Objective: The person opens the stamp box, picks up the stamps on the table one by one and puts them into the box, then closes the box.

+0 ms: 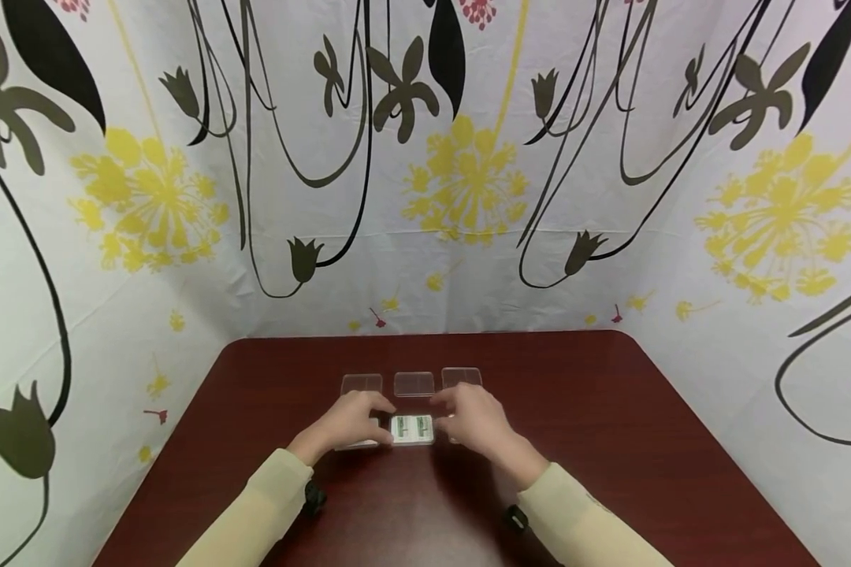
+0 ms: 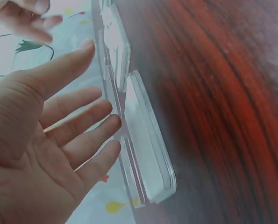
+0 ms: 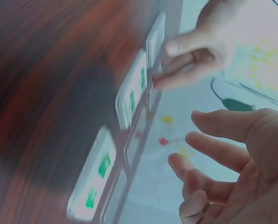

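Three clear plastic boxes with white contents form a row on the table. Green print shows on the middle box (image 1: 412,430) and on the right box (image 3: 92,179). My left hand (image 1: 345,425) hovers over the left box (image 2: 150,144), fingers spread and thumb toward the middle one. Over the right box is my right hand (image 1: 478,421), which hides most of that box in the head view. Its fingers (image 3: 218,151) are loosely bent with nothing between them. In the left wrist view, my left palm (image 2: 50,126) holds nothing.
Behind the boxes lie three clear plastic trays or lids: a left one (image 1: 362,383), a middle one (image 1: 414,384) and a right one (image 1: 462,376). The dark red wooden table (image 1: 574,394) ends at a white flower-printed cloth (image 1: 411,299) at the back and sides.
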The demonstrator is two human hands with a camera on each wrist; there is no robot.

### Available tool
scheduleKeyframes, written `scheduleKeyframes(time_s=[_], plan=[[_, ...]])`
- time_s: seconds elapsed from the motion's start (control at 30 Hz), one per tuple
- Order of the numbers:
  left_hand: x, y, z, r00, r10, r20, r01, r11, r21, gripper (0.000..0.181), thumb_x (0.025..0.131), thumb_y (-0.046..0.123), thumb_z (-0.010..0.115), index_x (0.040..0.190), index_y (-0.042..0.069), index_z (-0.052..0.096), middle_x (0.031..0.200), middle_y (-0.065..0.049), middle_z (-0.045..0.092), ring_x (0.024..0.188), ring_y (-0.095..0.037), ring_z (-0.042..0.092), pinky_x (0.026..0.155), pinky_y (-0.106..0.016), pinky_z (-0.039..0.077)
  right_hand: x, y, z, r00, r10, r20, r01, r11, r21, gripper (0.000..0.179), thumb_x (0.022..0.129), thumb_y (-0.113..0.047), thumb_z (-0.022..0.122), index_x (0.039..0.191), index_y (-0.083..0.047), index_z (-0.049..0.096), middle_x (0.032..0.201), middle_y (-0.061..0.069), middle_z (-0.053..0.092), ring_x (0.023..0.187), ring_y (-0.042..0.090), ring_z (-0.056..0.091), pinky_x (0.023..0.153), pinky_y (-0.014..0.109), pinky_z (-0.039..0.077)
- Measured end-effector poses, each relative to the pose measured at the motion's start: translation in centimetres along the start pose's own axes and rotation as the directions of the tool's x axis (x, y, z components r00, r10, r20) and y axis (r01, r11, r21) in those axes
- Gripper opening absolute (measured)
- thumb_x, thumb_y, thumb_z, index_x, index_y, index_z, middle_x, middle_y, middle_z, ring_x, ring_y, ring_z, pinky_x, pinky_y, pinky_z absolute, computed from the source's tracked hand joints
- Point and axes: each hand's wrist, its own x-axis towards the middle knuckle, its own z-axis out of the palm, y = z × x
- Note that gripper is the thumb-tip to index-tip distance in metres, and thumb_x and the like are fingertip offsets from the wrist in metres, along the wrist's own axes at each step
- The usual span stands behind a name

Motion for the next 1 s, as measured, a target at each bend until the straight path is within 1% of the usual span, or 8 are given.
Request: scheduleKeyframes(time_s=[0.13,0.27,0.33,0.43,0.57,0.7,0.8,1.0], plan=[[-0.8,-0.5,-0.7,1.000,0.001,0.001,-0.001,0.999,-0.042,0.046,0.084,0.028,0.084,0.125,0.012,0.072,0.131,-0.006,0.064,0.124,-0.029,0.057,0.094,-0.048,0.051,-1.6,1.7,-1.7,1.000,0.025,-0.007,-0.025,1.000,-0.008,0.031,0.080,-0.016,0.077,0.110,-0.025,0.079,0.091,-0.007,0.071,0.079,0.012,0.063,0.057,0.034,0.045],[-1.9,-1.5,-1.7,1.000,-0.019,-0.018,0.018,0.999,-0.046,0.046,0.084,0.026,0.084,0.125,0.010,0.072,0.129,-0.006,0.064,0.120,-0.029,0.059,0.092,-0.047,0.052,-3.5,3.3,-3.1,0.998,0.051,-0.025,-0.051,0.999,0.006,0.028,0.081,-0.013,0.079,0.107,-0.024,0.080,0.083,-0.008,0.069,0.071,0.012,0.060,0.057,0.034,0.044],[-2.4,-2.0,-2.2,0.999,-0.031,-0.036,0.030,0.999,-0.031,0.044,0.084,0.025,0.084,0.124,0.010,0.072,0.126,-0.005,0.066,0.117,-0.027,0.061,0.091,-0.047,0.052,-4.6,4.2,-3.5,0.996,0.077,-0.040,-0.077,0.997,0.019,0.027,0.080,-0.012,0.080,0.104,-0.025,0.080,0.082,-0.008,0.069,0.073,0.013,0.062,0.059,0.036,0.047],[-3.1,-2.6,-2.9,0.997,-0.048,-0.063,0.048,0.999,0.007,0.042,0.083,0.024,0.085,0.122,0.012,0.074,0.122,-0.002,0.068,0.115,-0.025,0.062,0.093,-0.046,0.052,-6.2,5.4,-4.0,0.991,0.121,-0.055,-0.119,0.992,0.038,0.026,0.079,-0.014,0.083,0.100,-0.029,0.079,0.092,-0.007,0.072,0.087,0.015,0.068,0.067,0.037,0.050],[-3.8,-3.2,-3.3,0.994,-0.072,-0.077,0.075,0.997,0.031,0.043,0.081,0.024,0.087,0.121,0.013,0.075,0.120,0.000,0.069,0.115,-0.024,0.062,0.094,-0.048,0.051,-8.1,7.0,-4.4,0.985,0.170,-0.037,-0.168,0.984,0.054,0.026,0.080,-0.016,0.083,0.103,-0.028,0.079,0.097,-0.003,0.073,0.092,0.019,0.069,0.069,0.038,0.050],[-4.5,-3.5,-3.1,0.994,-0.084,-0.075,0.087,0.996,0.037,0.049,0.079,0.027,0.088,0.124,0.013,0.073,0.122,0.000,0.068,0.117,-0.025,0.060,0.096,-0.049,0.049,-9.7,8.7,-4.5,0.976,0.220,-0.003,-0.219,0.973,0.069,0.027,0.081,-0.016,0.084,0.106,-0.027,0.079,0.100,-0.002,0.072,0.094,0.019,0.068,0.072,0.040,0.052],[-4.9,-3.8,-2.6,0.995,-0.073,-0.068,0.077,0.995,0.057,0.053,0.079,0.029,0.088,0.126,0.010,0.071,0.124,-0.002,0.067,0.119,-0.027,0.060,0.096,-0.049,0.049,-11.0,9.8,-4.6,0.964,0.264,0.026,-0.265,0.961,0.081,0.027,0.082,-0.016,0.084,0.105,-0.029,0.079,0.102,-0.003,0.071,0.094,0.017,0.068,0.076,0.041,0.052],[-5.6,-4.1,-1.7,0.995,-0.068,-0.067,0.076,0.990,0.121,0.058,0.079,0.030,0.088,0.128,0.007,0.069,0.132,-0.007,0.063,0.124,-0.031,0.057,0.098,-0.051,0.048,-13.4,11.5,-4.8,0.940,0.336,0.055,-0.340,0.932,0.122,0.027,0.082,-0.017,0.084,0.105,-0.029,0.078,0.104,-0.002,0.070,0.090,0.014,0.066,0.070,0.038,0.052]])
